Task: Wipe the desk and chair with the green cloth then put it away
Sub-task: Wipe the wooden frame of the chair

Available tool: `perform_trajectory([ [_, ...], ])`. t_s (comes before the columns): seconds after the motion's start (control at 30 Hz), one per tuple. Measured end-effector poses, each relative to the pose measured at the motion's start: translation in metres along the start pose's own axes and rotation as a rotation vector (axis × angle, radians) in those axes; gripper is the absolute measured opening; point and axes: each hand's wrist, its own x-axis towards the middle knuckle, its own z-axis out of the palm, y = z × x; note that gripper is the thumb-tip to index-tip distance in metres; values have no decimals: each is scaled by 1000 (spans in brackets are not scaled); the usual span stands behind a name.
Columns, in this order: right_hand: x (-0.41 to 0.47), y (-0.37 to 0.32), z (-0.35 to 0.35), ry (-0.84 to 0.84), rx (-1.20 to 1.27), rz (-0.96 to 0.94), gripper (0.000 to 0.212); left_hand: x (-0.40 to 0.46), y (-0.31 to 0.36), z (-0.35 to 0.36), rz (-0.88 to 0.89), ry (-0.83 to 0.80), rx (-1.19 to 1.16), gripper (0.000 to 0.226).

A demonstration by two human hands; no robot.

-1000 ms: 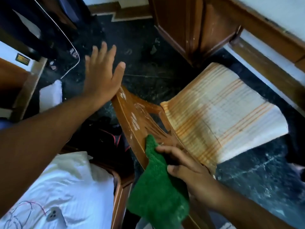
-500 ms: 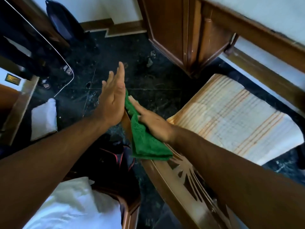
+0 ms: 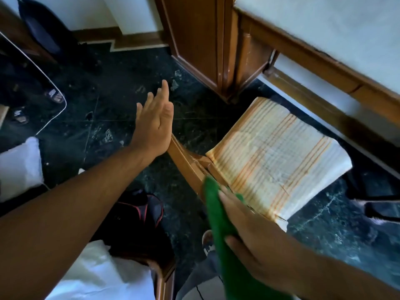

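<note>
We are wiping the chair, working on its wooden backrest, which is slanting from the middle of the view toward the near right. Our right hand is lying flat, fingers straight and together, pressing the green cloth against the rail; it is pressing the cloth down, not pinching it, and the cloth is trailing off toward the near edge under our forearm. Our left hand is spread open with nothing in it, its heel leaning on the far end of the backrest, seemingly to steady the chair. The striped seat cushion is lying just right of the rail, and we are not touching it. The wooden table is running along the far right.

We judge the chair step to be partway along. The next move is calling for steady pressure along the rail while the left hand is bracing, then covering the carved slats and seat before we are putting the cloth away.
</note>
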Motion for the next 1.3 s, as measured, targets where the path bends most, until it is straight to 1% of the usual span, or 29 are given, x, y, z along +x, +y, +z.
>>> perform_trajectory([
  [0.07, 34, -17, 13, 153, -232, 128, 88, 0, -3, -2, 6, -13, -6, 75],
  [0.13, 85, -44, 20, 287, -411, 200, 79, 1, -5, -7, -37, -33, -103, 69],
  [0.17, 103, -53, 22, 324, -442, 226, 74, -2, -5, -11, -70, -8, -190, 67],
  [0.2, 115, -58, 20, 323, -466, 246, 71, -9, -5, -15, -95, 43, -278, 66],
  [0.23, 120, -58, 20, 314, -484, 274, 71, -18, -5, -20, -98, 103, -347, 64],
  [0.27, 117, -57, 20, 301, -476, 260, 73, -30, -4, -24, -75, 152, -379, 61],
  [0.33, 95, -54, 13, 309, -344, 210, 76, -55, -1, -28, 45, 208, -323, 58],
  [0.4, 62, -39, 8, 408, -162, 226, 69, -79, 5, -26, 241, 204, -164, 56],
  [0.47, 31, -22, 7, 498, -42, 360, 65, -97, 13, -17, 444, 93, 38, 54],
  [0.53, 18, -15, 13, 489, 64, 468, 71, -106, 20, -4, 627, -30, 277, 58],
  [0.57, 19, -16, 15, 475, 65, 465, 72, -102, 22, 0, 711, -70, 372, 58],
  [0.6, 21, -16, 17, 458, 12, 430, 71, -91, 23, 0, 788, -113, 428, 57],
  [0.67, 25, -17, 20, 403, -157, 359, 72, -57, 19, -9, 904, -245, 467, 53],
  [0.7, 26, -16, 20, 384, -213, 358, 73, -35, 16, -18, 902, -322, 476, 52],
  [0.73, 27, -15, 18, 375, -244, 378, 74, -11, 13, -31, 839, -407, 489, 52],
  [0.8, 30, -14, 17, 367, -258, 417, 73, 27, 10, -57, 647, -548, 535, 56],
  [0.83, 32, -13, 17, 362, -253, 425, 72, 38, 11, -64, 613, -604, 564, 58],
  [0.93, 35, -9, 15, 371, -201, 428, 74, 37, 30, -46, 682, -742, 738, 66],
  [0.97, 35, -9, 15, 387, -166, 428, 76, 22, 41, -32, 702, -777, 766, 70],
  [1.0, 33, -7, 14, 407, -114, 425, 80, 2, 50, -14, 711, -797, 726, 70],
  [1.1, 27, -6, 10, 447, 4, 390, 86, -51, 76, 7, 685, -829, 545, 65],
  [1.17, 24, -10, 10, 438, -38, 313, 86, -42, 72, -7, 630, -826, 503, 62],
  [1.2, 23, -11, 10, 411, -55, 277, 87, -27, 64, -17, 570, -774, 509, 62],
  [1.27, 23, -12, 8, 352, -71, 242, 87, 6, 47, -41, 454, -602, 587, 67],
  [1.3, 24, -11, 8, 329, -78, 241, 86, 19, 41, -50, 428, -539, 629, 68],
])
